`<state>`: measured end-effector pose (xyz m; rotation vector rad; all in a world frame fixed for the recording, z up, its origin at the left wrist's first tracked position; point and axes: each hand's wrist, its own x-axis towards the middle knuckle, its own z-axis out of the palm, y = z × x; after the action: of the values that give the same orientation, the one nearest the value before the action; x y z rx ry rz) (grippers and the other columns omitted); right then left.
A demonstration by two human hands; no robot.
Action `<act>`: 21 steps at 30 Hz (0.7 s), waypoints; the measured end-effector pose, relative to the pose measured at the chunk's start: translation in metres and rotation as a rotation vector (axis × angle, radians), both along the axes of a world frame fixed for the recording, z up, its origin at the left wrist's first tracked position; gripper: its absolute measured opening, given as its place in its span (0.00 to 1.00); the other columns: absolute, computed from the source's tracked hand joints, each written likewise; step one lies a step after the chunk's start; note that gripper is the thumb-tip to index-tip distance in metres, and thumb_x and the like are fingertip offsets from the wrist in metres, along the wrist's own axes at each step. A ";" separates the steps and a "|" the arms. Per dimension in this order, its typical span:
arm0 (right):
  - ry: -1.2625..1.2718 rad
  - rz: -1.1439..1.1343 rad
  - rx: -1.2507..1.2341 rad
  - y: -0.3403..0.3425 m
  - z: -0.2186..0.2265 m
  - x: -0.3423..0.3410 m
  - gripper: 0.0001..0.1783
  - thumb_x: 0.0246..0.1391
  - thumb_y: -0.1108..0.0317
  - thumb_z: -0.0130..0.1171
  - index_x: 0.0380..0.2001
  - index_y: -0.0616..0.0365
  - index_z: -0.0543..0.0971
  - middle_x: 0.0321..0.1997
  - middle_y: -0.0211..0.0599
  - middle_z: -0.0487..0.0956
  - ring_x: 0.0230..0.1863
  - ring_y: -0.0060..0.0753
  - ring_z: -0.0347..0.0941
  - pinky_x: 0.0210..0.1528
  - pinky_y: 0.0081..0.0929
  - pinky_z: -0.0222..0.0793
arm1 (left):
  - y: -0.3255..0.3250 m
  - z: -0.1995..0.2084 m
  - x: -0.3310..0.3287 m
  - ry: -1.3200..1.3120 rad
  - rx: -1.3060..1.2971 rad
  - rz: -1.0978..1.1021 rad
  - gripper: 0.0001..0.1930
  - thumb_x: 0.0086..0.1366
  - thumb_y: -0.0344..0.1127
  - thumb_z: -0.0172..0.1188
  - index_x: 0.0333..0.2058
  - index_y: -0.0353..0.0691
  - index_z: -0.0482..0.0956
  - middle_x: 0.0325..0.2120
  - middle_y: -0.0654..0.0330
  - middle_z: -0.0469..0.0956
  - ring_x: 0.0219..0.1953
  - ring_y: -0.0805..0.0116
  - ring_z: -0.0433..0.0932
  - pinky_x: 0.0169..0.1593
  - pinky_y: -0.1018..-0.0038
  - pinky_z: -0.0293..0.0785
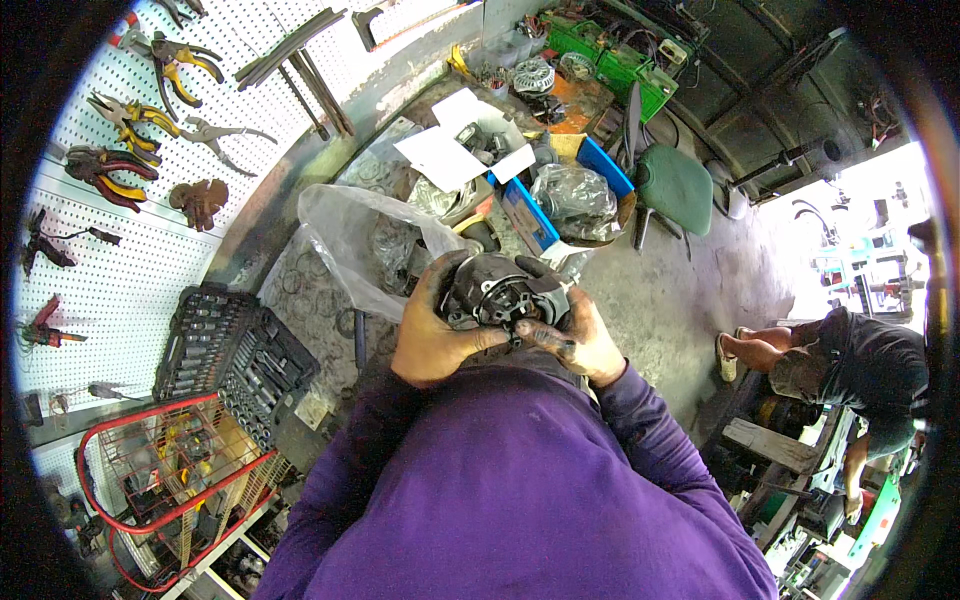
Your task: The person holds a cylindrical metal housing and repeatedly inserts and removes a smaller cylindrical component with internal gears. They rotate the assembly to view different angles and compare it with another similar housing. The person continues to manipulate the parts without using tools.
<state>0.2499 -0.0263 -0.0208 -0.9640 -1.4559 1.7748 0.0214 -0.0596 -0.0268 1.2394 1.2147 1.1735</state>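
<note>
Head view is showing you gripping a round, dark, greasy motor part (497,290) with both hands, close in front of your chest. Your left hand (432,335) is wrapping its left side, fingers curled over the top edge and thumb lying under it. Your right hand (578,335) is clasping the right side, thumb pressing across the lower face. Both purple sleeves (520,480) are rising from the lower edge.

An open socket case (235,362) is lying at your left, its rows filled with sockets. A clear plastic bag (365,240) is sitting just behind the part on the cluttered workbench (330,160). Pliers (120,165) are hanging on the white pegboard. Another person (850,370) is crouching on the floor well to your right.
</note>
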 end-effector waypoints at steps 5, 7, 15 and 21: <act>0.039 -0.042 0.054 -0.004 0.005 -0.005 0.46 0.54 0.70 0.75 0.72 0.65 0.64 0.69 0.48 0.73 0.71 0.40 0.68 0.74 0.40 0.60 | -0.003 -0.002 -0.006 -0.019 0.132 -0.005 0.56 0.44 0.39 0.87 0.68 0.32 0.63 0.63 0.50 0.70 0.65 0.58 0.72 0.68 0.62 0.70; 0.031 -0.046 0.139 -0.001 0.004 -0.005 0.46 0.52 0.69 0.76 0.71 0.65 0.65 0.70 0.49 0.73 0.71 0.41 0.67 0.75 0.41 0.59 | -0.001 -0.004 -0.009 0.026 0.174 0.008 0.58 0.43 0.41 0.88 0.69 0.32 0.62 0.65 0.48 0.68 0.67 0.56 0.70 0.70 0.61 0.67; -0.038 0.003 0.344 0.012 0.003 -0.001 0.47 0.49 0.64 0.77 0.70 0.64 0.67 0.73 0.51 0.69 0.76 0.48 0.61 0.78 0.44 0.52 | 0.006 -0.002 -0.011 -0.009 0.262 0.020 0.62 0.42 0.46 0.89 0.71 0.31 0.60 0.66 0.47 0.67 0.69 0.54 0.68 0.71 0.59 0.65; -0.142 0.023 0.412 0.012 0.010 0.005 0.56 0.46 0.64 0.80 0.75 0.62 0.60 0.78 0.52 0.63 0.80 0.47 0.55 0.80 0.45 0.50 | 0.007 0.010 -0.016 0.180 0.409 0.031 0.64 0.42 0.49 0.88 0.72 0.29 0.58 0.68 0.46 0.68 0.70 0.51 0.69 0.72 0.58 0.64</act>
<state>0.2552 -0.0142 -0.0107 -0.8686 -1.8364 1.3629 0.0054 -0.0524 -0.0169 1.6641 1.1599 1.4032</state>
